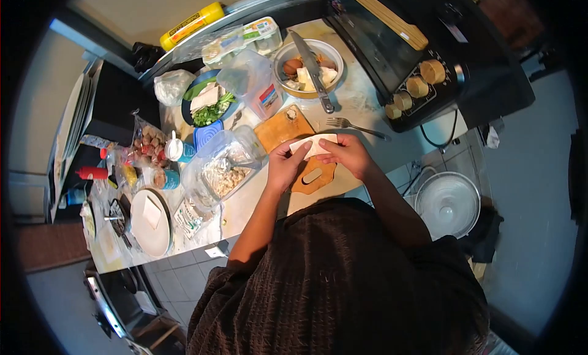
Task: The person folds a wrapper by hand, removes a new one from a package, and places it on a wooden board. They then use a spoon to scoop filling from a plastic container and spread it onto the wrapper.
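Both my hands hold a pale dough wrapper (pixel 315 146) by its two sides, thumbs on top. My left hand (pixel 286 165) pinches its left end, and my right hand (pixel 348 156) grips the right end. Below it lies a wooden cutting board (pixel 283 129) with a handle slot and a small pale lump at its far corner. A fork (pixel 357 128) rests just beyond my right hand. To the left, a clear plastic tub (pixel 229 162) contains a pale chopped mixture. Whether the wrapper has filling inside is hidden by my fingers.
A white bowl (pixel 336 50) with a large knife (pixel 311 70) across it stands at the back. A black toaster oven (pixel 404 67) is at the right. Chopped greens and a pale stack lie on a blue plate (pixel 191 116). White plates (pixel 150 238) sit front left.
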Demonstrator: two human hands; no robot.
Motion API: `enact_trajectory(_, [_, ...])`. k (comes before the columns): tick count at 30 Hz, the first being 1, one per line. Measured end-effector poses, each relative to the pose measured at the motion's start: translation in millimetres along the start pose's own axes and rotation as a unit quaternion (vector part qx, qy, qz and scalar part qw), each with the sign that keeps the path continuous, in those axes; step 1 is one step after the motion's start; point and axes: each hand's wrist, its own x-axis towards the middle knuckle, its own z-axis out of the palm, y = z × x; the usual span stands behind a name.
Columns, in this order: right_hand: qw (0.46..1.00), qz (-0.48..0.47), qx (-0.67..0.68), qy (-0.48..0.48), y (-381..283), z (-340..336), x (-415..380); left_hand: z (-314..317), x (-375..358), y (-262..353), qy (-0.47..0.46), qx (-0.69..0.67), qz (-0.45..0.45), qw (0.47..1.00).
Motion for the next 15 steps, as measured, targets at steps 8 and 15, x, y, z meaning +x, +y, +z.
enact_trajectory(8, [0.996, -0.010, -0.013, 0.091, 10, 12, -32, 3, -7, 2, -0.070, -0.003, -0.002, 0.998])
enact_trajectory(15, [0.986, -0.024, -0.003, 0.167, 27, 31, -60, -4, -17, -4, -0.150, 0.041, -0.007, 0.988])
